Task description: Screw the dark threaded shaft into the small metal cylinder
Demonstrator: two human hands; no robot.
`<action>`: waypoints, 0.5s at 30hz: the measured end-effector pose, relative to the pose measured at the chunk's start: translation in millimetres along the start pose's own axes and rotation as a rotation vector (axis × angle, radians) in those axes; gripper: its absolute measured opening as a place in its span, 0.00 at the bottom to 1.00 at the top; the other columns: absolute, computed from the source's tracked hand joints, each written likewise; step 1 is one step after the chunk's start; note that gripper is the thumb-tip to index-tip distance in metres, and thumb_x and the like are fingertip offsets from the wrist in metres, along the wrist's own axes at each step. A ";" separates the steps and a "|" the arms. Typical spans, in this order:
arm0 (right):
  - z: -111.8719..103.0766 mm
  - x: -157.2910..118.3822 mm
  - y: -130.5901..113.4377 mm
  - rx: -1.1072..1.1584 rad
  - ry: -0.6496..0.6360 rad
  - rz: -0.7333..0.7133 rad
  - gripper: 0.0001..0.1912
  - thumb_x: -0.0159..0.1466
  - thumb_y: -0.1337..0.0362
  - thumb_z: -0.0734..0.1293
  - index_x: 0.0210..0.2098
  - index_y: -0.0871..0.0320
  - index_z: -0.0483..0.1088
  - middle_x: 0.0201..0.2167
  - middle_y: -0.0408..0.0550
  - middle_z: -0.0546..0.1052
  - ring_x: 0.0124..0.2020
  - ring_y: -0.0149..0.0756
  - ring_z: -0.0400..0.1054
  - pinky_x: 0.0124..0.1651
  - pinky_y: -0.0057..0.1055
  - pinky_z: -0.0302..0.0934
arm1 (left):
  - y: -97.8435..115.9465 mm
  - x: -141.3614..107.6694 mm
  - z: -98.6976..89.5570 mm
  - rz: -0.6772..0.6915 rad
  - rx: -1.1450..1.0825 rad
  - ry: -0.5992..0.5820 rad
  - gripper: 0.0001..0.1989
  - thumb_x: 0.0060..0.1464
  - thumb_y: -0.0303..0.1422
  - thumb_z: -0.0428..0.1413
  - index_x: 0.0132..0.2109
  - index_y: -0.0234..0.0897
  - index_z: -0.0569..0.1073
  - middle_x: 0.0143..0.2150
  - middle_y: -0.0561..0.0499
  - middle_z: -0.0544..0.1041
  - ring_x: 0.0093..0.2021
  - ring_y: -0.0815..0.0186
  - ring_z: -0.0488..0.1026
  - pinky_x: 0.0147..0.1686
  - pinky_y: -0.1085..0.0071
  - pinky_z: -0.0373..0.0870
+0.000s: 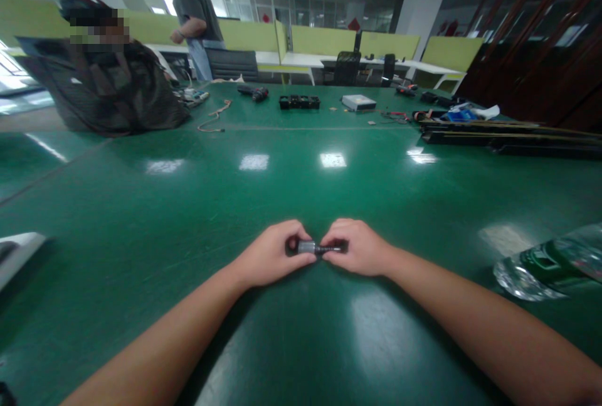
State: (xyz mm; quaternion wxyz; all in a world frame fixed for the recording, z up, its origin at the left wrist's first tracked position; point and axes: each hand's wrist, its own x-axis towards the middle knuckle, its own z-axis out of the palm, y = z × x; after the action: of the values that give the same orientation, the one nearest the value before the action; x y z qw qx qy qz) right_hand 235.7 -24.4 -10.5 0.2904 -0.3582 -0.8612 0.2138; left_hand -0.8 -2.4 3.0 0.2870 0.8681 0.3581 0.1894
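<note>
Slim grey-and-black cylindrical piece (307,247), pinched end to end between the bare left hand (277,254) and bare right hand (358,247), could slip and roll over the glossy green tabletop (301,192) beneath if either fingertip hold slackens.

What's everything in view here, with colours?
Cylindrical object: one, silver-black, between hands
Table: one, green, beneath hands
Bottle: one, clear, green label, right
Bag: one, dark, far left
Block: one, black, far middle
Flat box: one, pale, near block
Strips: several, dark, far right
Smaller items: several, mixed, far side
Chairs: several, black, background
Partitions: several, lime, background
Cabinet: one, brown, right background
Partial object: one, white, left edge
Person: one, grey top, back left
Left hand: one, bare, centre
Right hand: one, bare, centre
</note>
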 end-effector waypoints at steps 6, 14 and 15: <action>0.5 -0.4 0.4 -0.002 0.001 -0.003 0.05 0.58 0.69 0.72 0.36 0.58 0.78 0.32 0.47 0.79 0.35 0.36 0.71 0.40 0.31 0.63 | 0.3 0.0 0.1 -0.006 0.001 0.007 0.10 0.55 0.39 0.61 0.39 0.37 0.74 0.34 0.52 0.74 0.33 0.65 0.71 0.33 0.71 0.64; 1.6 -2.1 2.9 0.002 -0.004 0.017 0.07 0.58 0.67 0.73 0.37 0.58 0.77 0.33 0.47 0.80 0.37 0.36 0.71 0.42 0.32 0.62 | 1.7 -0.1 -0.9 -0.014 -0.007 -0.002 0.10 0.56 0.39 0.60 0.39 0.37 0.74 0.35 0.51 0.74 0.34 0.65 0.71 0.34 0.71 0.65; 1.4 -2.3 2.7 0.002 -0.007 0.019 0.08 0.57 0.67 0.73 0.37 0.58 0.77 0.34 0.47 0.80 0.37 0.36 0.71 0.43 0.32 0.62 | 1.9 0.0 -1.2 -0.014 -0.006 -0.001 0.10 0.56 0.39 0.60 0.39 0.37 0.74 0.35 0.51 0.74 0.34 0.65 0.71 0.34 0.71 0.65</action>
State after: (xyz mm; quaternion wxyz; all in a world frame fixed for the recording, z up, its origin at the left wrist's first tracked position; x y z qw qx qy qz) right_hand 237.5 -24.6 -13.9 0.2860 -0.3654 -0.8584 0.2186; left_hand -0.5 -3.1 5.1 0.2912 0.8647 0.3633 0.1881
